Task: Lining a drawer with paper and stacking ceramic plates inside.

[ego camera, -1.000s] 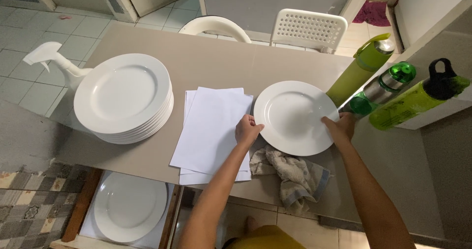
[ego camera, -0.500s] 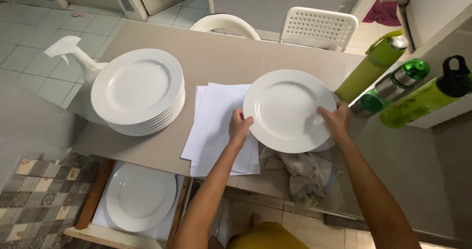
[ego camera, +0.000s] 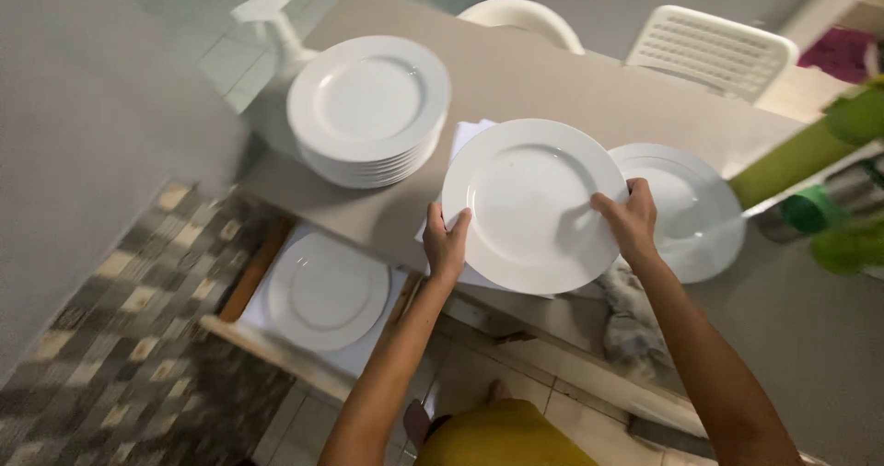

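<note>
I hold a white plate (ego camera: pixel 529 203) up in the air over the table's front edge. My left hand (ego camera: pixel 446 242) grips its left rim and my right hand (ego camera: pixel 629 219) grips its right rim. A second white plate (ego camera: pixel 686 203) lies on the table behind and to the right of the held one. White paper sheets (ego camera: pixel 460 139) are mostly hidden under the held plate. A stack of white plates (ego camera: pixel 368 107) stands at the table's far left.
A single white plate (ego camera: pixel 327 291) lies on white paper in an open drawer or low tray below the table's left front. A white spray bottle (ego camera: pixel 272 19), two white chairs (ego camera: pixel 714 47), green bottles (ego camera: pixel 829 208) at right, and a grey cloth (ego camera: pixel 631 323) hanging at the front edge.
I lifted the plate off the table and carried it left and toward me, which uncovered a second plate beneath it. My head turned left and down.
</note>
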